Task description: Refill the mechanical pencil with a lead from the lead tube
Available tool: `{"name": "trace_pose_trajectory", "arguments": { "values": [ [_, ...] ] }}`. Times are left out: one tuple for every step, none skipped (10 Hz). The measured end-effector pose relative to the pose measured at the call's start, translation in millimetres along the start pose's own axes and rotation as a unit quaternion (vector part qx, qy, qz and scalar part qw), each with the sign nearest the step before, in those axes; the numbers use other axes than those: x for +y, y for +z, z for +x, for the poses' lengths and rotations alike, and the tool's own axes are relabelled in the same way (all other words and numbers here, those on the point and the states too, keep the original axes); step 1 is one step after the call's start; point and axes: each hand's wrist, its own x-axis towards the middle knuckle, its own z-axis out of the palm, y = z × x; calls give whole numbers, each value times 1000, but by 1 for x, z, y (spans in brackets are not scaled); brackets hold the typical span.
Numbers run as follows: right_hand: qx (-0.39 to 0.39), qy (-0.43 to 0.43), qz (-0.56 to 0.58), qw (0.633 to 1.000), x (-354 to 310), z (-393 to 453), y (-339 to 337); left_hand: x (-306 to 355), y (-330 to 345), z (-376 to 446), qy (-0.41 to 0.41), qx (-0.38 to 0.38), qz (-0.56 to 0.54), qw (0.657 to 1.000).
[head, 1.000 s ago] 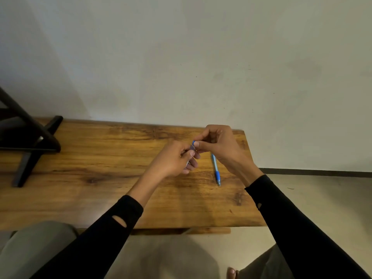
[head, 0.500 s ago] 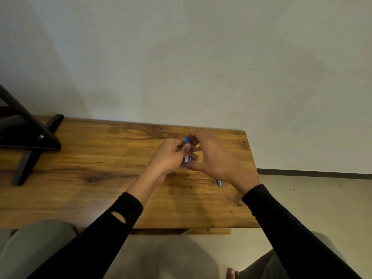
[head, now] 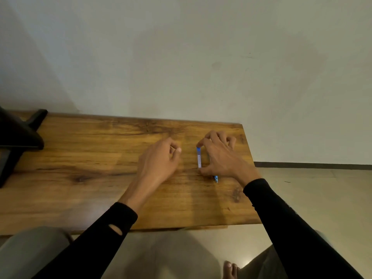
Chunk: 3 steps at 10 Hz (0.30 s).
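Work surface was a wooden table [head: 80, 158] with a warm orange-brown grain, dark knots and streaks, and a straight near edge; it stood against a plain, matte, pale wall [head: 181, 57], with a dark skirting strip [head: 312, 163] and smooth beige floor [head: 322, 198] to the right. A black angular object [head: 16, 137], part of some stand or frame, sat at the table's far-left corner; what it was could not be told. Both forearms wore black sleeves. The lead tube [head: 198, 157], a slim, flat, translucent stick with a blue cap at its far end, lay lengthwise on the table, pointing away from the person. The right hand [head: 219, 156] arched over it, index fingertip at the capped end and thumb at the near end, pinching the tube between them, the other fingers curled loosely down toward the wood. The mechanical pencil [head: 215, 178] lay on the table under the right hand, just beside the tube; only its blue tip end showed near the wrist. The left hand [head: 161, 160] hovered or rested low over the table, well left of the tube, fingers loosely curled with the thumb near the index finger; whether it held anything could not be told.
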Motion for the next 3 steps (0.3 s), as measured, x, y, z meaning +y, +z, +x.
{"name": "trace_pose_trajectory", "arguments": {
  "values": [
    [-22,0,3,1000,3,6,12,-13,11,-3,33,34,103,994],
    [-35,7,14,999,5,7,14,-25,23,-6,43,35,138,989],
    [-58,4,7,998,7,9,14,-39,35,-11,71,66,139,986]
  ]
}}
